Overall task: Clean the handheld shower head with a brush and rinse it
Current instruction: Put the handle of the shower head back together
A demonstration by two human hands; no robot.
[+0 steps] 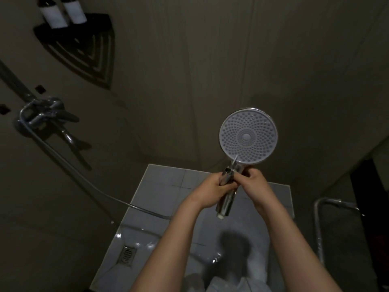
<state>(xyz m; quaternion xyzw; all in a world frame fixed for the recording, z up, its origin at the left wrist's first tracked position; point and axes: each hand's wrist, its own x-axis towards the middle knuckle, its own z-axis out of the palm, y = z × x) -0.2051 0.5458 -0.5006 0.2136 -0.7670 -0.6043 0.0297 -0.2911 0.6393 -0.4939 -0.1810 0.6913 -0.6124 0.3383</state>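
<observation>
The handheld shower head (248, 137) is held up in the middle of the view, its round white nozzle face turned toward me. Its chrome handle (226, 204) points down and ends in a free white tip. My left hand (217, 187) is wrapped around the upper handle, together with a short chrome tube (227, 172) that sticks up from the fist. My right hand (255, 180) grips the neck just below the face. A thin pale sliver (234, 160) crosses the lower rim of the face; I cannot tell what it is. No brush is visible.
A chrome mixer tap (45, 113) is on the left wall, and its hose (88, 182) runs down behind my left forearm. A black corner shelf (82, 45) holds two bottles. Below are wet floor tiles (168, 186) with a drain (127, 254). A chrome pipe (319, 228) stands at right.
</observation>
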